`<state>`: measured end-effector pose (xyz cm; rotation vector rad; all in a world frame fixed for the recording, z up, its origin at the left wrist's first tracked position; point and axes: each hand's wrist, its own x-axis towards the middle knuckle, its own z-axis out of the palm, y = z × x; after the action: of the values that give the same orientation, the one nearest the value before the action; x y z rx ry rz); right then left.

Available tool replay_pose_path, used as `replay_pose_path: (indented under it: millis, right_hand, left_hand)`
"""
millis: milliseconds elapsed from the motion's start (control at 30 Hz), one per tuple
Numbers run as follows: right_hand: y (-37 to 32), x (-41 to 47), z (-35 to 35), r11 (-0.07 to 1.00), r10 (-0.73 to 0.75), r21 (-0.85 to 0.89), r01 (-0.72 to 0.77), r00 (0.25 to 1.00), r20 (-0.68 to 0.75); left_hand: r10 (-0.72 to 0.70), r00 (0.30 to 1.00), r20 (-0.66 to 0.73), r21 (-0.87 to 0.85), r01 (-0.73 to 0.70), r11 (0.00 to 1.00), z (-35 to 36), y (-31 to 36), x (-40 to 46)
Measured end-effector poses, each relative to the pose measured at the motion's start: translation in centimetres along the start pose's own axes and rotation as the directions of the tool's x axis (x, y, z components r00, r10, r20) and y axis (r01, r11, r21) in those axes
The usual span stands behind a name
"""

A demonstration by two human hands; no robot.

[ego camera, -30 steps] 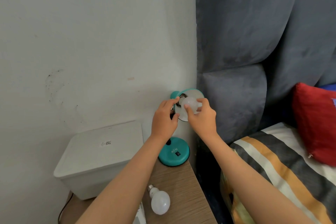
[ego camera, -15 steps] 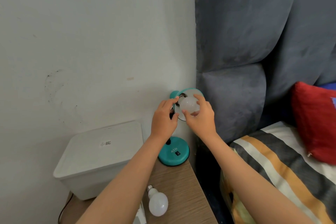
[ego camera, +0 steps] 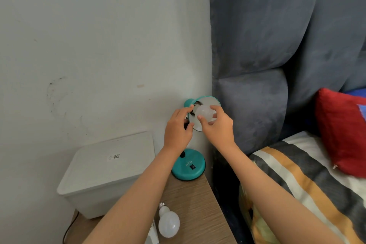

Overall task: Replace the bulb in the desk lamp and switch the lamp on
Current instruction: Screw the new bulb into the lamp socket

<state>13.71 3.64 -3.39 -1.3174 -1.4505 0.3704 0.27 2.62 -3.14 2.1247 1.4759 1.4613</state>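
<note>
A teal desk lamp stands on a wooden bedside table, its round base carrying a black switch. The teal shade faces me. My left hand grips the shade's left rim and neck. My right hand pinches a white bulb at the mouth of the shade, thumb below and fingers on top. The bulb's base and the socket are mostly hidden. A second white bulb lies on the table near its front edge, screw cap pointing away.
A white lidded plastic box sits left of the lamp against the wall. A grey padded headboard rises on the right. The bed with a striped cover and a red pillow lies close beside the table.
My right hand has turned around the bulb, fingers shifting over its top while the thumb came underneath. The left hand stays on the shade. The view shifted slightly.
</note>
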Motion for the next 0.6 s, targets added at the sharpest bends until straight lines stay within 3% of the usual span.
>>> replay_pose_path:
  millis: [133, 600]
  right_hand:
    - [0.19, -0.2, -0.06, 0.997, -0.078, -0.021, 0.079, 0.995, 0.059]
    - [-0.33, 0.36, -0.34, 0.999, 0.019, -0.034, -0.016, 0.996, 0.091]
  left_hand:
    - [0.002, 1.0, 0.001, 0.009, -0.002, 1.0, -0.02, 0.08, -0.07]
    - [-0.008, 1.0, 0.002, 0.018, 0.008, 1.0, 0.02, 0.35, -0.07]
